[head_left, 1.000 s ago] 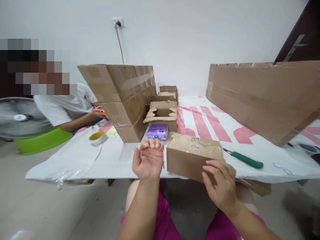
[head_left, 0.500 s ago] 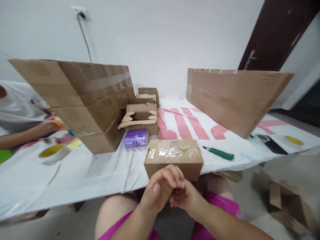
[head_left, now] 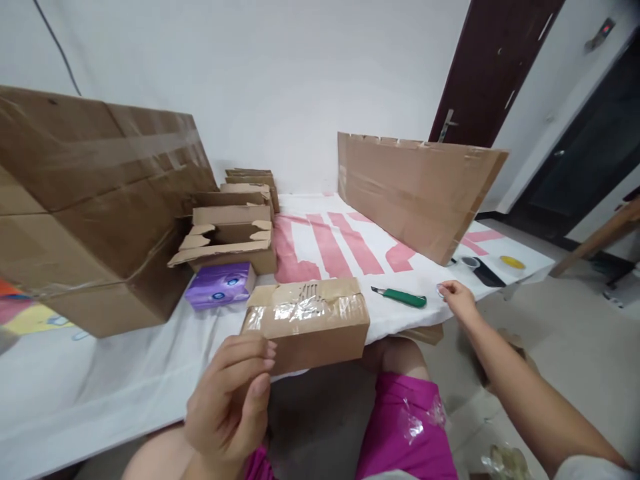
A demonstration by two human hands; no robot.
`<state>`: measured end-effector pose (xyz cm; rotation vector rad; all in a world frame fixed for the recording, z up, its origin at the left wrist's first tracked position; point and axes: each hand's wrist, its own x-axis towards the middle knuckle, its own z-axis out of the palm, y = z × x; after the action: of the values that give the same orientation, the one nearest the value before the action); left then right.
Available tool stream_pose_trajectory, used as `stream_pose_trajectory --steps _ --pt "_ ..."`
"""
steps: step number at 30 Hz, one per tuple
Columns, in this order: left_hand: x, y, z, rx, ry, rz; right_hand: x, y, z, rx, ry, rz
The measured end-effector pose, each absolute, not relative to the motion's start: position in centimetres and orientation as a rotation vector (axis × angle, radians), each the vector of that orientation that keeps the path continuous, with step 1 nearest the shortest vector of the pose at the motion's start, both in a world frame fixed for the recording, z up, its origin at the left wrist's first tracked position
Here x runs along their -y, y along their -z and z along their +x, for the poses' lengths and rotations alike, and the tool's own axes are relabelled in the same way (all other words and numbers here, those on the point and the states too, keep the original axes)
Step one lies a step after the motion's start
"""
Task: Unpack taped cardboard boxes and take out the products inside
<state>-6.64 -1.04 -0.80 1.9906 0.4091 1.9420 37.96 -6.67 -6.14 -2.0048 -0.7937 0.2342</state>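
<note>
A small cardboard box (head_left: 305,327) sealed with shiny clear tape sits at the near edge of the white-covered table (head_left: 125,373). My left hand (head_left: 230,400) is curled just in front of its left corner, thumb pressed against the fingertips; what it pinches, if anything, is not visible. My right hand (head_left: 455,300) is stretched out to the right at the table's edge, fingers closed on something small that I cannot make out. A green-handled knife (head_left: 400,298) lies between that hand and the box.
A big taped carton (head_left: 100,213) stands at the left, open small boxes (head_left: 230,233) and a purple tissue pack (head_left: 220,283) behind the sealed box. A long cardboard sheet (head_left: 415,193) stands at the right, tape rolls (head_left: 513,262) past it. A dark door (head_left: 490,67) is beyond.
The view has swung to the right. My hands, joined in front of the box half a second ago, have parted: the right one has reached out past the knife, the left one stays by the box.
</note>
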Motion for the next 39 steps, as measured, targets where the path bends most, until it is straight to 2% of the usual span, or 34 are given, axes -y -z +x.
stream_pose_trajectory --steps 6,13,19,30,39 --pt "-0.2 1.1 -6.2 -0.340 -1.963 2.108 8.9 10.2 45.4 0.628 -0.257 -2.302" --pt "-1.0 1.9 -5.7 -0.376 -1.938 2.170 8.8 13.1 47.6 0.773 -0.223 -2.287" --pt "-1.1 2.4 -5.9 -0.377 -1.903 2.242 7.5 13.0 48.3 0.910 -0.178 -2.277" --pt "-0.2 2.5 -5.8 -0.373 -1.886 2.283 5.6 11.1 47.4 0.958 -0.215 -2.550" --pt "2.5 2.9 -2.9 -0.146 -1.573 2.440 6.4 10.4 45.9 0.934 -0.246 -2.477"
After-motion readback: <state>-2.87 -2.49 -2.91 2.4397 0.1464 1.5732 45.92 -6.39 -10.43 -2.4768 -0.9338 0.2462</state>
